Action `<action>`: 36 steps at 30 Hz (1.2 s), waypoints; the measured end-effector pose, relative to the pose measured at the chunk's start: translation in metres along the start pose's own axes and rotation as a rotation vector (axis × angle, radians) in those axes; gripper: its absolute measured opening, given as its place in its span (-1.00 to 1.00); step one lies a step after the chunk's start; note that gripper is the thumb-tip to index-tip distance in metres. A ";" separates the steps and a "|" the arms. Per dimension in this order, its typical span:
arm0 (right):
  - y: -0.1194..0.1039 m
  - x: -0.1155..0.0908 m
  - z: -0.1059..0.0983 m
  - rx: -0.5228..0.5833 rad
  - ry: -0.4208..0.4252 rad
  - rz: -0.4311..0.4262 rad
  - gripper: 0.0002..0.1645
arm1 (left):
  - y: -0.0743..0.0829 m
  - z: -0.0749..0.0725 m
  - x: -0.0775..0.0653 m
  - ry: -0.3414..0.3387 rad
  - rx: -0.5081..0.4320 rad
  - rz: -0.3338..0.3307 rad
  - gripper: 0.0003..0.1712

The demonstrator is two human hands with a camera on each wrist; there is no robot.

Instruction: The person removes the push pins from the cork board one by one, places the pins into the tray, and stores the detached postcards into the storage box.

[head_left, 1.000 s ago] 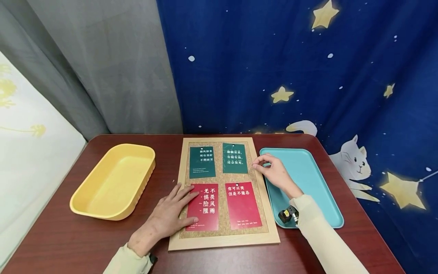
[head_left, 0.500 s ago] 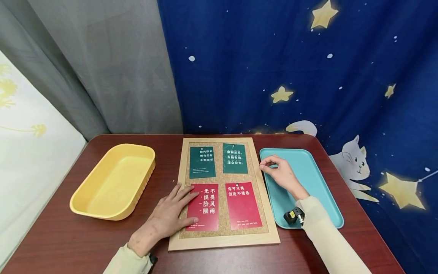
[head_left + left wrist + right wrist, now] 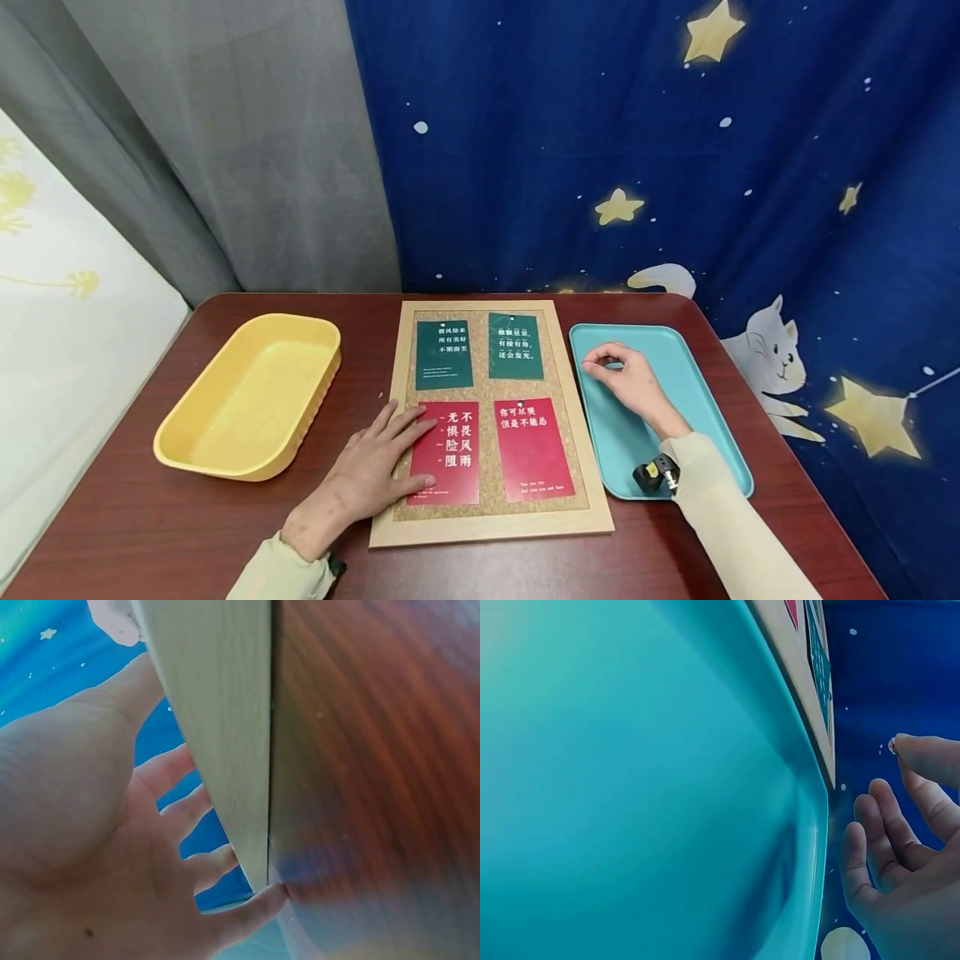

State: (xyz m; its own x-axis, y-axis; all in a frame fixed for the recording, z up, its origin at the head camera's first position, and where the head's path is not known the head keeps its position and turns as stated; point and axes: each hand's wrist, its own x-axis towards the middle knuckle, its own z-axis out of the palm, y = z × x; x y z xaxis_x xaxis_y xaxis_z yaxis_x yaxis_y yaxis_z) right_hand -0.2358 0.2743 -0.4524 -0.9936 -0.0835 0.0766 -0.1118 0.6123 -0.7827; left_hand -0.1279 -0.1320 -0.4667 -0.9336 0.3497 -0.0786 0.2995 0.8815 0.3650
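Observation:
My left hand (image 3: 367, 471) lies spread across the left side of the wood-framed cork board (image 3: 491, 527), its fingertips and thumb on the left red card (image 3: 457, 483). Over the turquoise tray (image 3: 675, 400), my right hand (image 3: 630, 383) pinches a tiny shiny pushpin (image 3: 892, 745) between thumb and index finger; the other fingers are loosely bent. Small pins show at the tops of two green cards (image 3: 444, 367) (image 3: 515, 367) and the right red card (image 3: 534, 458). On the left red card no pin shows; part of it is under my left hand.
A yellow plastic bin (image 3: 247, 392) stands left of the board on the dark red wooden table (image 3: 360, 575). The turquoise tray lies close along the board's right side. Behind the table hang a grey curtain (image 3: 247, 150) and a blue star-patterned curtain (image 3: 525, 167).
My right hand has moved rightward and slightly toward me, from the board's right frame to over the tray, still pinching the pushpin. The left hand, board and cards have stayed in place.

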 end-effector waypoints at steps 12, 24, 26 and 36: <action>0.012 -0.001 -0.002 -0.028 -0.016 0.015 -0.79 | -0.001 0.000 -0.001 -0.001 0.000 -0.011 -0.01; 0.023 -0.001 -0.008 -0.102 -0.002 0.002 -0.84 | 0.000 0.001 0.000 -0.009 -0.002 -0.014 -0.01; 0.024 -0.001 -0.008 -0.119 0.001 -0.005 -0.86 | 0.001 0.001 0.000 -0.009 -0.002 -0.015 -0.01; 0.028 -0.004 -0.007 -0.163 -0.005 0.014 -0.91 | 0.000 0.002 0.000 -0.008 -0.002 -0.009 -0.01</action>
State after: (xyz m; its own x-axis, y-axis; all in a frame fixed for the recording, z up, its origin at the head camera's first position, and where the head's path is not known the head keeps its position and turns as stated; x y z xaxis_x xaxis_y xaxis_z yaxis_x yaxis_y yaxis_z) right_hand -0.2356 0.2976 -0.4701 -0.9950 -0.0775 0.0633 -0.0999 0.7330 -0.6729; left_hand -0.1274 -0.1317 -0.4682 -0.9346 0.3443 -0.0896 0.2906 0.8841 0.3659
